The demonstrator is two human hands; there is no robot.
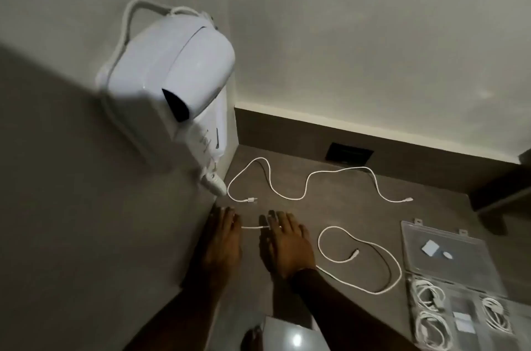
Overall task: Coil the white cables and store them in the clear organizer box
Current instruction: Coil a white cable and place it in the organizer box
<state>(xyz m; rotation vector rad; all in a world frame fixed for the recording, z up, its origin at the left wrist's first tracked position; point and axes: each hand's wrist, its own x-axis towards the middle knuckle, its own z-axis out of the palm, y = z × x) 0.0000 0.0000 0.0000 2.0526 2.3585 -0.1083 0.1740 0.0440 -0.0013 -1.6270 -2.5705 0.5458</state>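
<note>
A short, straight stretch of white cable (254,227) runs between my two hands on the grey counter. My left hand (222,244) grips its end with the fingertips, close to the left wall. My right hand (287,247) lies palm down over the same cable, fingers pinching it. The rest of that cable trails out from under my right wrist in a loose loop (382,257). A second white cable (306,191) lies uncoiled farther back. The clear organizer box (459,297) stands open at the right, with several coiled white cables (429,300) in its compartments.
A white wall-mounted hair dryer (175,75) hangs over the counter's left end, its cord dangling. A black socket plate (349,154) sits in the back ledge. The box's open lid (442,258) lies flat with small white pieces on it. A shiny grey object (290,335) is at the bottom edge.
</note>
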